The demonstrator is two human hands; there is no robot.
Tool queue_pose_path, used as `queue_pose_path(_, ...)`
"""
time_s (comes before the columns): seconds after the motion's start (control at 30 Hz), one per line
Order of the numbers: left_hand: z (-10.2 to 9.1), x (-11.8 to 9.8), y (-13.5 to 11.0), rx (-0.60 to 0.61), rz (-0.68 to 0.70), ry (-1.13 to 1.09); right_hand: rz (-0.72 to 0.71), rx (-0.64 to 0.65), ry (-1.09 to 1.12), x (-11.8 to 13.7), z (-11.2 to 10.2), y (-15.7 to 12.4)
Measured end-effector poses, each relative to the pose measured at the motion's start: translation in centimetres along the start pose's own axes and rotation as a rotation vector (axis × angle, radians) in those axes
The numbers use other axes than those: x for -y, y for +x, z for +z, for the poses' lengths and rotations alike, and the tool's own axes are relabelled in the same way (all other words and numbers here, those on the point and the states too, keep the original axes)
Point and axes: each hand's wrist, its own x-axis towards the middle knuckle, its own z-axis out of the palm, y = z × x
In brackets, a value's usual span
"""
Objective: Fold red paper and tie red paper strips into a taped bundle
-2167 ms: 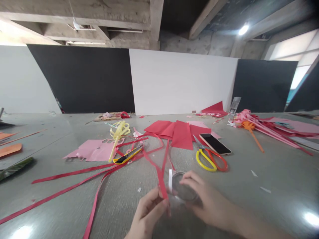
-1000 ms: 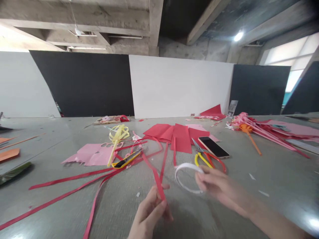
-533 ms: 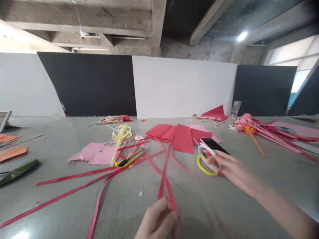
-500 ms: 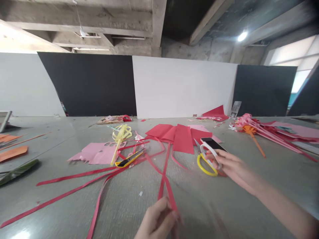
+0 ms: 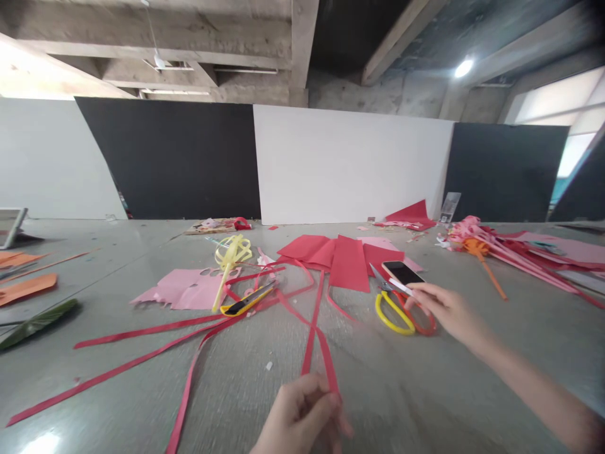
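Head cam: L hand (image 5: 302,413) pinches red strip (image 5: 329,359) — prob. light, floppy, tearable, best held nr. end — R hand (image 5: 442,304) grips white band (image 5: 399,287).

Left fingers (image 5: 317,412) pinching red strip (image 5: 329,364), right fingers (image 5: 429,290) holding white roll (image 5: 399,287)

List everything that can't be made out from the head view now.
Head view:
Red strip: its end is blurred and partly hidden by the left hand.
White tape roll: seen edge-on, partly covered by the right hand.
Phone: near end hidden behind the tape roll and right hand.
Grey-edged panel: cut off by the left edge.
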Motion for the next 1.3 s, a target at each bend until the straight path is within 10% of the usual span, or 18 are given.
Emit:
queue_pose_path(0.47,0.1,-0.1,-0.1,-0.002,-0.03,-0.048,-0.359,-0.167,-0.694,0.0,3.8,-1.4)
queue_pose_path(0.57,0.2,0.0,-0.1,-0.012,-0.105,0.047,-0.398,-0.121,-0.462,3.4,4.8,-3.4)
queue_pose_path(0.8,0.7,-0.4,-0.2,-0.036,-0.169,0.293,-0.058,0.471,0.255,9.6,7.5,-8.6)
queue_pose_path(1.07,0.4,-0.3,-0.3,0.029,-0.044,0.199,0.223,0.386,0.571,9.1,8.6,-9.0)
queue_pose_path(1.3,-0.6,-1.8,-0.3,-0.143,0.239,0.314,0.125,0.38,0.686,7.4,8.8,-8.6)
